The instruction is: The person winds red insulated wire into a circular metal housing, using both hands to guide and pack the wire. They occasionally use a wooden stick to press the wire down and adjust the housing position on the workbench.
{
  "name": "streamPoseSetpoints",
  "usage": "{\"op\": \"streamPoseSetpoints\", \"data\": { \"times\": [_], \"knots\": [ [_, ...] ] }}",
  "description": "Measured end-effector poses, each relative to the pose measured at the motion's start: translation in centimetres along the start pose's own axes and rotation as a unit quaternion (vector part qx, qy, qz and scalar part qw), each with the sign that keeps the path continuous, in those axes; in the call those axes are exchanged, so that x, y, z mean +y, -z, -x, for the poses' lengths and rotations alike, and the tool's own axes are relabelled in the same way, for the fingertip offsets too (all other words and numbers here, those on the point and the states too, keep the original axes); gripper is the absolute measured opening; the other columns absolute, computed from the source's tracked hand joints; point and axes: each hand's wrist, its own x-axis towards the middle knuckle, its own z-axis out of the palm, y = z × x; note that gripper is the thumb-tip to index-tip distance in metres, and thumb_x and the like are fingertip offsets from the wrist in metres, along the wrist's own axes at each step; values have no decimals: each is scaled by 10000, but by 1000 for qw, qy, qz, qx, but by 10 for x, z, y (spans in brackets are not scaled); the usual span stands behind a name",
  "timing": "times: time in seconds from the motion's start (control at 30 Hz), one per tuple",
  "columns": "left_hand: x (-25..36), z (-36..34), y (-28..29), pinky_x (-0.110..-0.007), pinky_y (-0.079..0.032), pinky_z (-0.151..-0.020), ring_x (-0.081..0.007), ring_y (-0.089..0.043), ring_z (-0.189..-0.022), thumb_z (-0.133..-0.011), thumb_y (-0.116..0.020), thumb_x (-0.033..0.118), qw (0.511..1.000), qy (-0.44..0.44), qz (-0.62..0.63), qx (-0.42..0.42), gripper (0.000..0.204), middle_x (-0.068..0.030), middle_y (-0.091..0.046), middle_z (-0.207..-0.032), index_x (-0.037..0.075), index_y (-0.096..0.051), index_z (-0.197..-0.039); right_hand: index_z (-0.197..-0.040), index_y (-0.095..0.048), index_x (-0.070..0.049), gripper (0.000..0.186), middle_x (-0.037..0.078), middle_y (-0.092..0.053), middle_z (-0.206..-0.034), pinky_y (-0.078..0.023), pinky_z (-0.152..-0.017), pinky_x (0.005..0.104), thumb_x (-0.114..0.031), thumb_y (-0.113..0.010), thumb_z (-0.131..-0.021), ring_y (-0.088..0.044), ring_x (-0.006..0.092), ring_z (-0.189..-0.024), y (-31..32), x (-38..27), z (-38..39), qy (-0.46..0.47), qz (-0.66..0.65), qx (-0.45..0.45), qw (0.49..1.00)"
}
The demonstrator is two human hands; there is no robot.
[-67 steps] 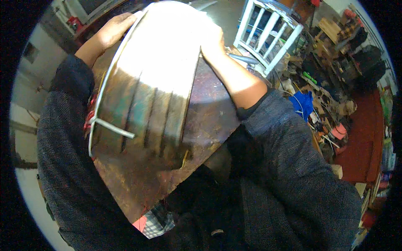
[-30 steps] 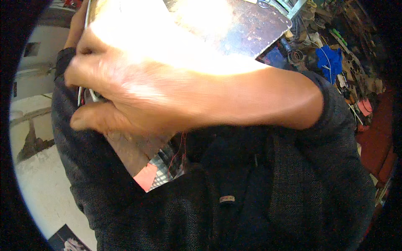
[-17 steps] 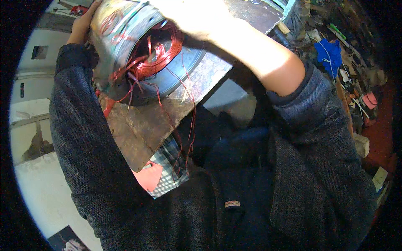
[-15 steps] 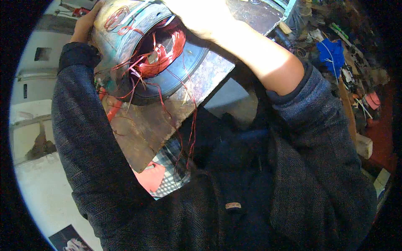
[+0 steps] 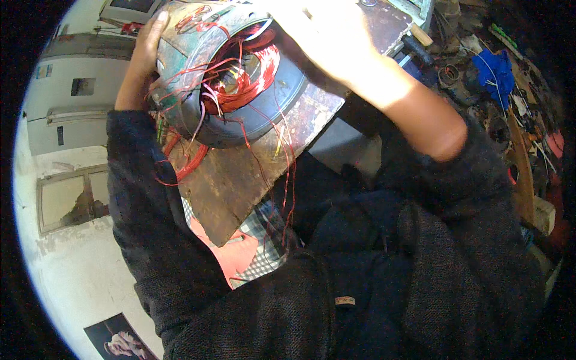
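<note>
A round grey-green motor stator (image 5: pixel 187 57) lies tilted on a worn board (image 5: pixel 219 192), its open end facing me. Inside sits a bundle of red enamelled copper wire (image 5: pixel 259 78), and several loose wire ends hang out over the board toward my lap. My left hand (image 5: pixel 147 51) grips the stator's outer left side, thumb on top. At the upper right, my right hand (image 5: pixel 327 36) reaches over the stator's right side; strong glare washes it out, and its fingers cannot be made out. Another loop of red wire (image 5: pixel 193 165) hangs beside my left sleeve.
A wooden-handled tool (image 5: pixel 420 36) lies at the board's far right corner. To the right is a cluttered heap with a blue cloth or bag (image 5: pixel 495 72) and a wooden plank (image 5: pixel 521 174). Checked cloth (image 5: pixel 267 258) and pink cloth (image 5: pixel 237 258) show below the board.
The whole view has shifted, so the stator and both arms appear farther right. More of my left hand and the red wire loop by my sleeve now show. Both hands stay at the stator.
</note>
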Motion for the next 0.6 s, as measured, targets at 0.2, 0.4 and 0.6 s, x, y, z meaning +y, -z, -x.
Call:
{"op": "streamPoseSetpoints", "data": {
  "times": [0.2,0.4,0.6],
  "knots": [
    [28,20,-13,-362,-369,-1193,-222,-526,-1387,-1101,-558,382,950,157,250,101,582,-179,-586,-1492,-32,-535,-1510,-1108,-745,-81,234,122,-740,-1172,-506,-1058,491,-155,-758,-886,-683,370,-1142,35,-45,14,226,164,-179,943],
    [8,37,-13,-385,-520,-1022,-257,-668,-1154,-1067,-597,456,972,144,82,165,656,-220,-698,-1307,-100,-574,-1416,-1171,-731,-71,257,132,-701,-1228,-546,-1021,416,-153,-649,-942,-670,317,-1163,25,-60,12,350,122,-297,880],
    [35,60,27,-413,-471,-1067,-334,-636,-1237,-988,-620,638,978,197,-28,62,826,-235,-671,-1363,-49,-574,-1444,-942,-671,-20,204,102,-608,-969,-536,-917,387,-183,-552,-973,-601,266,-1036,-35,2,11,387,200,-403,805]
  ]
}}
